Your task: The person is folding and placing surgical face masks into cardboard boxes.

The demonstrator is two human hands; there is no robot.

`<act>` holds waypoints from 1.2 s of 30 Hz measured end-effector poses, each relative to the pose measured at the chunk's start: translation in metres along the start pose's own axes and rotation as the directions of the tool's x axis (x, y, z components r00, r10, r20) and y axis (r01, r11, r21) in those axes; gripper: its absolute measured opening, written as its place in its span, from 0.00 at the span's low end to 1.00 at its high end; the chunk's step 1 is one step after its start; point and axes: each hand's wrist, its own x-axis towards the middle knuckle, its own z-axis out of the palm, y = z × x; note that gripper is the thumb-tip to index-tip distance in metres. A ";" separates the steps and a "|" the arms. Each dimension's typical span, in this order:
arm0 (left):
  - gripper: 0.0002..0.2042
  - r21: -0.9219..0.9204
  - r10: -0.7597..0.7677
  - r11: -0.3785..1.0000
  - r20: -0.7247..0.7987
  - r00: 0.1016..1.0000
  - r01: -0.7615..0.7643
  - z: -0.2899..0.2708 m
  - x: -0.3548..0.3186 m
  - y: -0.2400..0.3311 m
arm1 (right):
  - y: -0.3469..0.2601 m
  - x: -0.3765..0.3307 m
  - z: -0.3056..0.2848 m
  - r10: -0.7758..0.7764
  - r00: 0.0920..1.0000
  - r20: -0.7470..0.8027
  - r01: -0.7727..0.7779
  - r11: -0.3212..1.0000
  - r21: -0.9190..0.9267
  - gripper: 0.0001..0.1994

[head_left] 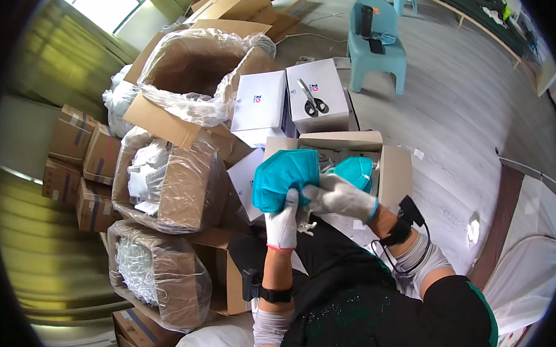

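Both my hands wear white gloves. My left hand (283, 220) grips the lower edge of a stack of teal face masks (284, 176), held up in front of me. My right hand (336, 195) rests against the right side of the same stack, fingers curled on it. Just behind lies another teal mask (356, 169) inside an open cardboard box (394, 173) on my lap side. Black wrist bands sit on both forearms.
Two white boxes (262, 102) stand beyond, one with black scissors (312, 99) on it. Plastic-lined cartons (191, 71) of white material crowd the left. A pale blue stool (375, 49) stands on the grey floor at the back right.
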 end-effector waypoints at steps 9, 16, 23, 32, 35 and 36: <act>0.07 0.623 0.608 0.625 -0.010 0.794 -0.470 -0.025 0.007 -0.001 | -0.019 -0.012 0.029 0.426 0.876 0.227 -0.483 0.788 0.383 0.23; 0.03 0.552 0.730 0.584 -0.037 0.682 -0.595 0.013 0.003 -0.041 | 0.029 0.086 -0.025 0.228 0.973 0.040 -0.059 0.076 0.995 0.12; 0.09 0.233 0.342 0.932 -0.308 0.888 -0.279 -0.025 -0.034 -0.044 | 0.041 0.157 -0.014 0.305 0.933 -0.191 0.121 0.233 0.965 0.12; 0.16 -0.563 -0.013 0.824 0.099 0.995 0.067 -0.129 -0.107 -0.024 | 0.009 0.102 -0.065 -0.110 0.947 -0.302 0.249 0.844 0.475 0.15; 0.17 -0.706 -0.075 0.698 0.093 0.993 0.119 -0.076 -0.094 0.022 | 0.039 0.076 0.039 -0.643 0.758 0.114 0.652 0.741 -0.159 0.15; 0.16 -0.754 -0.107 0.644 0.078 0.991 0.129 -0.065 -0.096 0.034 | 0.024 0.052 0.073 -0.425 0.890 0.167 0.418 0.905 0.075 0.17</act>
